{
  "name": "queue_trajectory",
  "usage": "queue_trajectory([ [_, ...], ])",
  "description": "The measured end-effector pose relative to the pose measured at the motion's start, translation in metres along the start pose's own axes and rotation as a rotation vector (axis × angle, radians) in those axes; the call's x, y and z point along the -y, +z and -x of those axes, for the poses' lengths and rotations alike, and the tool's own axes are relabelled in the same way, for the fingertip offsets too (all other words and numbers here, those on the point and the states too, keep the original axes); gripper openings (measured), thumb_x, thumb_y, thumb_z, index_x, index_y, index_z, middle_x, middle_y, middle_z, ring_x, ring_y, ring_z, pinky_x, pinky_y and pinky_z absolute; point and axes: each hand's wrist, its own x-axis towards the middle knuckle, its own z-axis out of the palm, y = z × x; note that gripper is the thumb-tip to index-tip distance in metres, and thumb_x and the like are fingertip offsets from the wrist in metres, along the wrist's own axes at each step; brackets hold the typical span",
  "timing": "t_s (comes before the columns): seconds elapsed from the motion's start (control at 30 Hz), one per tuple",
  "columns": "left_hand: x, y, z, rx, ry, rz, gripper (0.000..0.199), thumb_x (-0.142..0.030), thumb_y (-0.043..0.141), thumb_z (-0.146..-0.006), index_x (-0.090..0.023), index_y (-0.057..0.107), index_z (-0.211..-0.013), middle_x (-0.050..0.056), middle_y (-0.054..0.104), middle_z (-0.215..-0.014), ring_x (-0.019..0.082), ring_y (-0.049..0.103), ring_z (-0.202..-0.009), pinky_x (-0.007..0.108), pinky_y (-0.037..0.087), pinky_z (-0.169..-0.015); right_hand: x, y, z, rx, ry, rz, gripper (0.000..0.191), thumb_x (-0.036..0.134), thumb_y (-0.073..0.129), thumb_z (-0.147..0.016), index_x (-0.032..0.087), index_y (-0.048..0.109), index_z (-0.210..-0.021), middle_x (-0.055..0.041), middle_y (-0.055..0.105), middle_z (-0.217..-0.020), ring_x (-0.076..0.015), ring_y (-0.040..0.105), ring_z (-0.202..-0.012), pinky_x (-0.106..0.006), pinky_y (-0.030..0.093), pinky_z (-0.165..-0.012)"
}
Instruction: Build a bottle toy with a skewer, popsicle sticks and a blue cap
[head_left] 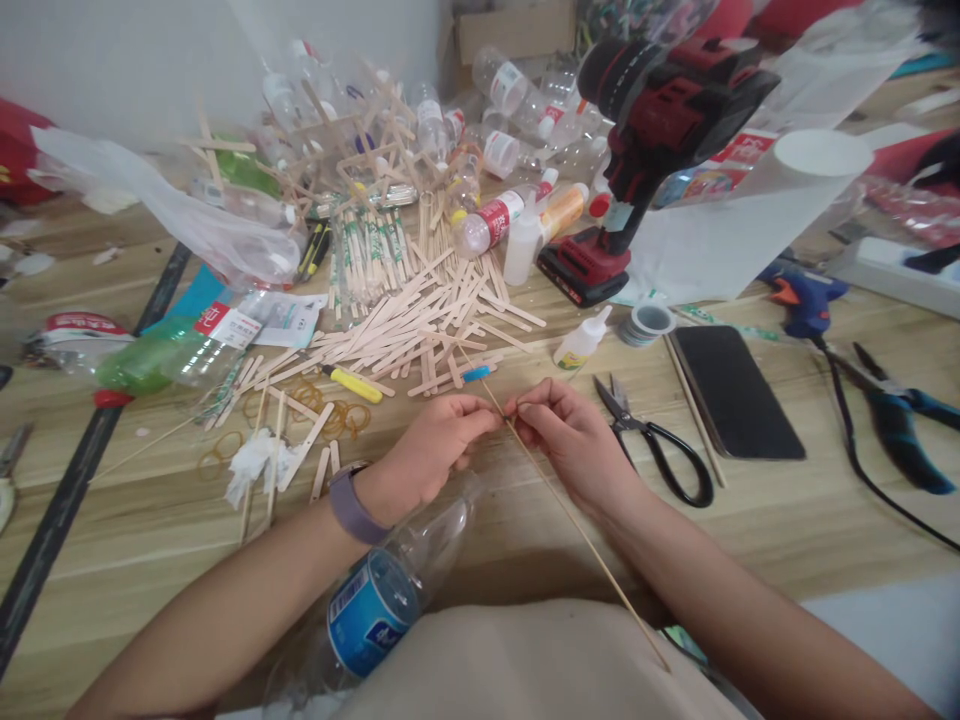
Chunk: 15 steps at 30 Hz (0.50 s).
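Basically, left hand (pixel 427 448) and right hand (pixel 576 440) both pinched the thin stick (pixel 574 519), close together; scissors (pixel 634 424) lay near the right hand.

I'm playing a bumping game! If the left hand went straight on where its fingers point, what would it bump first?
Past the thin stick already at its fingertips, the left hand would probably bump the right hand first. I can't tell exactly how deep the gap is.
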Motion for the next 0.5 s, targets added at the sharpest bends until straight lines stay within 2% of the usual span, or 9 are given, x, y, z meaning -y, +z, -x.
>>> queue_trajectory([
  [0.13,-0.001,-0.002,0.0,0.01,0.022,0.047,0.012,-0.027,0.067,-0.071,-0.017,0.062,-0.069,-0.009,0.036,-0.049,0.005,0.024,-0.04,0.02,0.011,-0.04,-0.002,-0.001,0.001,-0.041,0.034,-0.062,0.015,0.023,0.072,-0.065,0.019,0.058,-0.067,0.0065,0.057,-0.058,-0.0065,0.042,-0.049,-0.021,0.031,-0.048],
  [0.23,-0.001,-0.001,0.001,-0.004,0.065,0.058,0.012,-0.026,0.068,-0.071,-0.016,0.065,-0.075,-0.01,0.036,-0.049,0.003,0.022,-0.038,0.02,0.011,-0.039,-0.003,0.0,0.001,-0.03,0.12,-0.133,0.019,0.026,0.074,-0.064,0.018,0.057,-0.065,0.0081,0.052,-0.052,-0.0056,0.04,-0.046,-0.019,0.031,-0.046],
  [0.4,0.003,0.001,0.0,0.005,0.177,0.034,0.015,-0.029,0.068,-0.075,-0.015,0.064,-0.074,-0.003,0.058,-0.062,0.002,0.03,-0.04,0.02,0.015,-0.039,-0.001,0.007,0.005,0.056,0.321,-0.281,0.022,0.03,0.075,-0.061,0.015,0.059,-0.063,0.0041,0.059,-0.059,-0.0024,0.04,-0.041,-0.015,0.025,-0.037],
  [0.5,0.006,0.001,0.0,-0.022,0.238,-0.019,0.013,-0.028,0.066,-0.078,-0.016,0.068,-0.078,-0.002,0.061,-0.062,0.004,0.035,-0.043,0.021,0.021,-0.041,-0.001,0.01,0.007,0.084,0.39,-0.356,0.022,0.029,0.075,-0.063,0.015,0.057,-0.063,0.0059,0.057,-0.055,0.0003,0.035,-0.036,-0.013,0.022,-0.034],
])
